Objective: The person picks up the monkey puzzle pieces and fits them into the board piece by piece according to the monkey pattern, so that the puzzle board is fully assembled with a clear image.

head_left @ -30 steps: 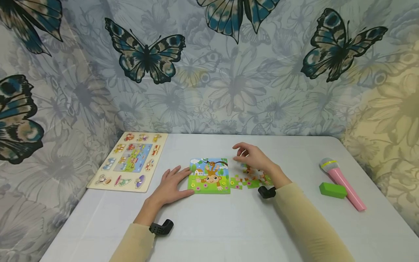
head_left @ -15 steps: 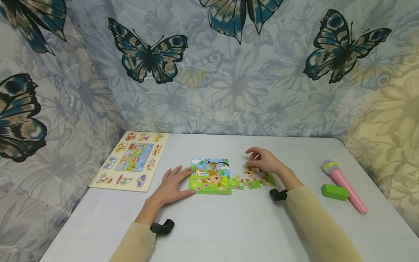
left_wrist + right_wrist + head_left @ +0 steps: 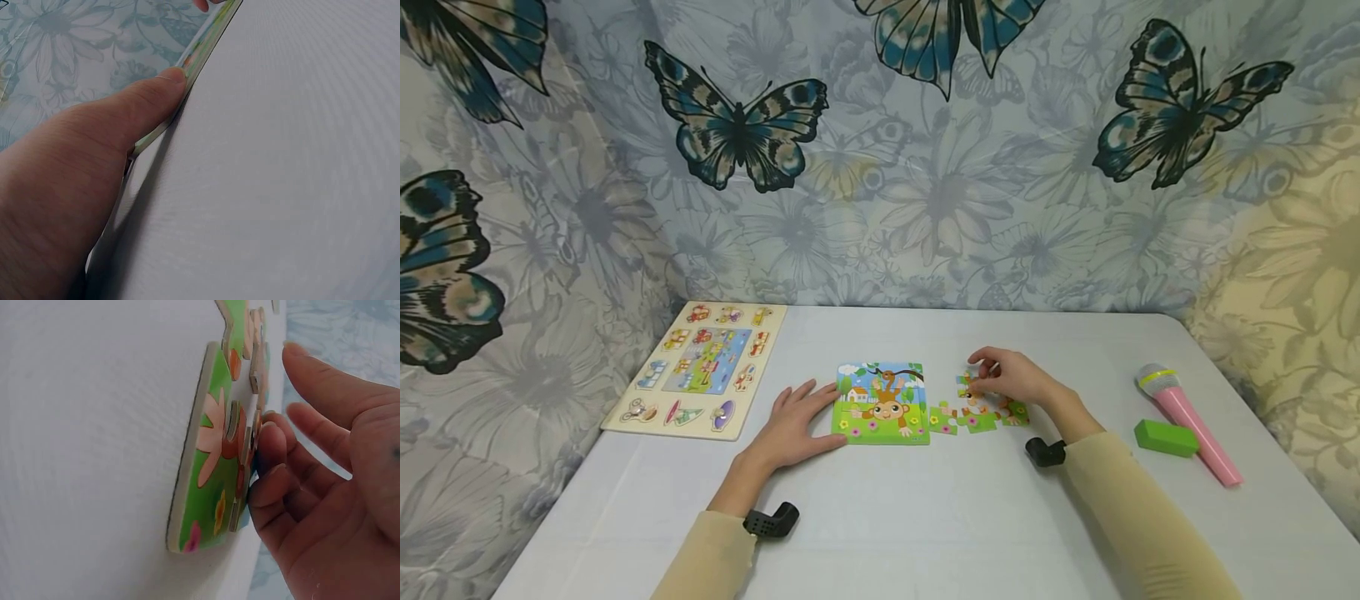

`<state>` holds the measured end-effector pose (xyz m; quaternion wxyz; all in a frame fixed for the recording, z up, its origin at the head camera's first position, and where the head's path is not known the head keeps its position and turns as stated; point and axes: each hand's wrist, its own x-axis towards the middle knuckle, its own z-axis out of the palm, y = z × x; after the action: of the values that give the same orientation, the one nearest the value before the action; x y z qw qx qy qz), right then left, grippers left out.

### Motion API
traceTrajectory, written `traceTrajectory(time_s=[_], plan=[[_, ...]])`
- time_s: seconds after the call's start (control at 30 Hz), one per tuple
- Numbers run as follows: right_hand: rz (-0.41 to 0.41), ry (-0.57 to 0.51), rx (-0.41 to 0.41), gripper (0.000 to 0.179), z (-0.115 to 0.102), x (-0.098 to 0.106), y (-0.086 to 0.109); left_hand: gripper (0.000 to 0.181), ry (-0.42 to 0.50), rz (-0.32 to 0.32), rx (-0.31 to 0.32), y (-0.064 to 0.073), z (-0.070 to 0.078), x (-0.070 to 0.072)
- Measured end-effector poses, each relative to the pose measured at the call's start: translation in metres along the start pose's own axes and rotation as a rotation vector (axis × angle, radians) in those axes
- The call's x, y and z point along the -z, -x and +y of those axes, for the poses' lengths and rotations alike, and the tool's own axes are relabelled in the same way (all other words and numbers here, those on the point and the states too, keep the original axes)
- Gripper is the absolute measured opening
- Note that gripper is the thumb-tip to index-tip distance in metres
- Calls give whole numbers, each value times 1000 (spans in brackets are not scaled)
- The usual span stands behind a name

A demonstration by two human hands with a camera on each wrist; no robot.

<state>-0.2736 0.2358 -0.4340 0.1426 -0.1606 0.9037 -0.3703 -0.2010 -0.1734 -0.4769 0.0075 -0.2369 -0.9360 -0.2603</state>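
Note:
A square puzzle board with a monkey picture (image 3: 880, 421) lies flat mid-table. My left hand (image 3: 788, 433) rests at its left side with fingers spread; in the left wrist view the thumb (image 3: 147, 103) touches the board's edge. Right of the board lie several loose jigsaw pieces (image 3: 981, 423) in green and brown. Over their far right part is my right hand (image 3: 1018, 379), which hides some of them. In the right wrist view a green corner piece (image 3: 209, 450) shows a printed hand and flowers. There the thumb stands apart from the loosely bent fingers, which are at the pieces' far side.
A wooden board with vehicle and toy pictures (image 3: 760, 333) lies at the table's left. At the right are a pink toy microphone (image 3: 1198, 433) and a green block (image 3: 1167, 437) against it. A patterned cloth backdrop (image 3: 925, 217) rises behind the white table (image 3: 880, 517).
My right hand has moved right and slightly toward me, from near the board's upper right corner to over the loose pieces. The left hand stays in place.

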Motion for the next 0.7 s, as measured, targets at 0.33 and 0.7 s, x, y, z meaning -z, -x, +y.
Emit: traceTrajectory(time_s=[0.33, 0.7], plan=[[-24, 145, 69, 54, -2, -3, -1, 79, -2, -6, 1, -1, 0, 0], [-32, 192, 83, 45, -4, -5, -5, 79, -8, -6, 5, -1, 0, -1]])
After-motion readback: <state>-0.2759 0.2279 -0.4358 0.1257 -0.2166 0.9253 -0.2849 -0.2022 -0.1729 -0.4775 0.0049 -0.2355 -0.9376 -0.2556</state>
